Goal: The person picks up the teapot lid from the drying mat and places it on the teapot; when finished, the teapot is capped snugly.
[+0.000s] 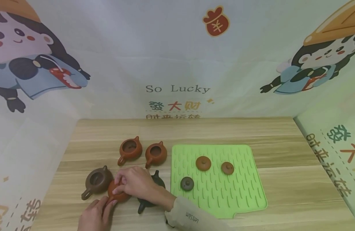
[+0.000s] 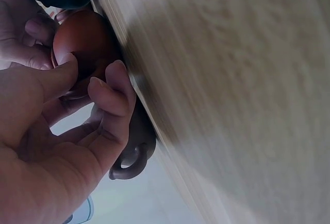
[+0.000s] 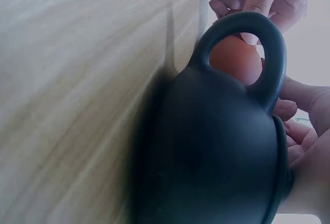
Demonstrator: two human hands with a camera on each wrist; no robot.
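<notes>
A: Sleeve [image 1: 192,213] foremost, head view. To what does it lead?

B: To the right hand [image 1: 140,183], bent over the top of an orange-red clay teapot [image 1: 123,197] on the wood-grain surface [image 1: 281,144], between a brown teapot [image 1: 106,181] and a black teapot [image 1: 158,180]. Whether the right fingers clamp anything or merely touch the top cannot be told; the hand covers it. The left hand [image 1: 94,213] lies at the near side, by the handle.

A: And the left wrist view?

B: Left hand foremost, thumb and fingers pinched on the handle of the orange-red clay teapot. That is the sound place to take hold: the body is presumably rigid, fairly light and brittle, and its smooth curve may slide under fingertips.

A: The right wrist view?

B: Black teapot foremost, its loop handle framing the orange-red clay teapot behind. With neighbours so near, a knock could chip spout or rim; gentle pressure is advisable, one hand on the handle, the other steadying the body.
</notes>
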